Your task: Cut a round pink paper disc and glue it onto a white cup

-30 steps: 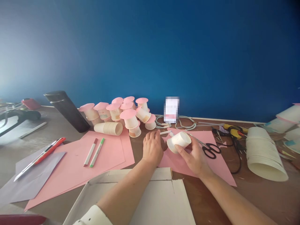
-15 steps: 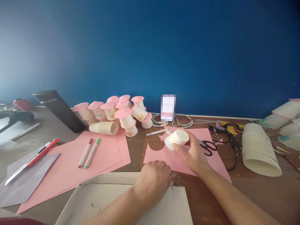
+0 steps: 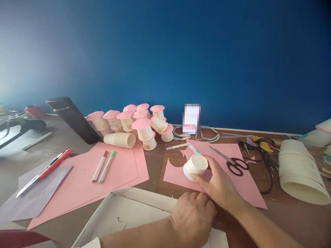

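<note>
right hand (image 3: 219,184): fingers gripping uncapped cup (image 3: 193,169). left hand (image 3: 192,217): fingers curled, contents cannot be told. far left: pink-capped cups (image 3: 141,124) look finished; nested cups (image 3: 120,140) uncapped.

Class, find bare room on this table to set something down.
Mostly bare table shows between the left pink sheets and the cut pink sheet, and nearside of the large cup stack. Crowded: the back, with black bottle and pink-topped cups, and around the right hand, held cup and scissors.

Blue wall (image 3: 165,62); brown tabletop (image 3: 155,163)
</note>
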Tool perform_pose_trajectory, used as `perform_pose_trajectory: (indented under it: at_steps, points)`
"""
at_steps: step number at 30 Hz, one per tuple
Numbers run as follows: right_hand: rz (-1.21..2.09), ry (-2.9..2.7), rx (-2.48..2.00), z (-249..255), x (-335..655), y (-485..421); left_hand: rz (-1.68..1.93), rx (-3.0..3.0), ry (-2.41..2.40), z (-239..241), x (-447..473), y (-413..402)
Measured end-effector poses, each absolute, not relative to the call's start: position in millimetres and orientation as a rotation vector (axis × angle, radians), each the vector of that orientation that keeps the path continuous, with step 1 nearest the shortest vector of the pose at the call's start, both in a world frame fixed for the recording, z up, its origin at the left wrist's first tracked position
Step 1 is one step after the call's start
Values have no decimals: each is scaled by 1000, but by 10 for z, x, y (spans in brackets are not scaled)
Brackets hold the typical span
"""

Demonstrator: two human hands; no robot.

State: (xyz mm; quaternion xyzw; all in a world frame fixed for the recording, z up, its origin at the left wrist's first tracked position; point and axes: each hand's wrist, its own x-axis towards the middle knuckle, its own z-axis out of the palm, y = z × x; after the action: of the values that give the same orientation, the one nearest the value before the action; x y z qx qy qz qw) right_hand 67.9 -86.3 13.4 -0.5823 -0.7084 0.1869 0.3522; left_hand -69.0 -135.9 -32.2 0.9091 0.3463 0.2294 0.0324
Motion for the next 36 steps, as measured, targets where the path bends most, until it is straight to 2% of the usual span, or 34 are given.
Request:
perform_pose_trajectory:
  at_steps: [12,25,36]
  points:
    - [536,-1820,-1557,20,695,-866,841,2879,925,-357,-689,-1330]
    - [529,-1824,-1507,-55,712,-829,861,2803,988,-312,-667,-1393]
    - [494,-1880,-1493,-19,661,-845,1132,2812,1004,-218,-615,-1377]
